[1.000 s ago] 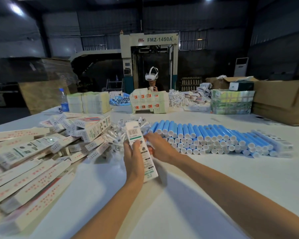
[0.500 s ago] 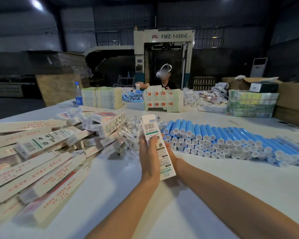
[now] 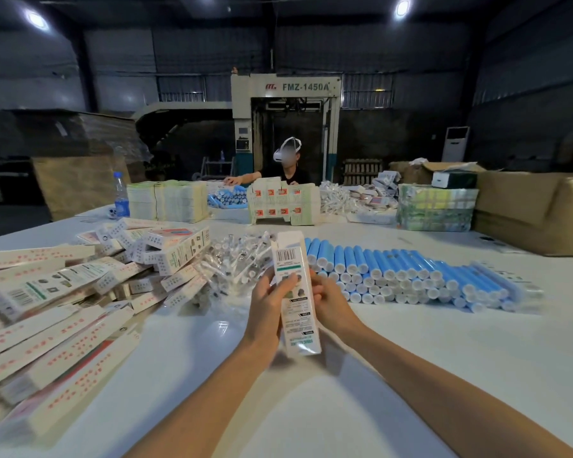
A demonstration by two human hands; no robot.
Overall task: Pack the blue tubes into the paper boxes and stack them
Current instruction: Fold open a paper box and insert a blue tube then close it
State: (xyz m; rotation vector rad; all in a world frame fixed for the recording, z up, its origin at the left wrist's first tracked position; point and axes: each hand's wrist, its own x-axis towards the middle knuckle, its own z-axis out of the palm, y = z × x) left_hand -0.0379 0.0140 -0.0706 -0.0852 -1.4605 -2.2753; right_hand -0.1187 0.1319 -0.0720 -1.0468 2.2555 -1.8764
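I hold a long white paper box (image 3: 295,292) upright over the middle of the white table (image 3: 411,358), its barcode end pointing away from me. My left hand (image 3: 267,309) grips its left side and my right hand (image 3: 331,304) grips its right side. A big stack of blue tubes (image 3: 404,276) with white caps lies in rows just right of my hands. Packed and loose paper boxes (image 3: 57,312) are heaped on the left. Whether a tube is inside the held box is hidden.
A pile of clear wrapped small parts (image 3: 235,266) lies behind my hands. Across the table a person (image 3: 288,166) works behind flat box stacks (image 3: 167,201). A water bottle (image 3: 121,196) stands far left, cardboard cartons (image 3: 536,209) at right.
The box has been raised and stood more upright between both hands. My view has tilted up and shifted, so the far side of the table shows more.
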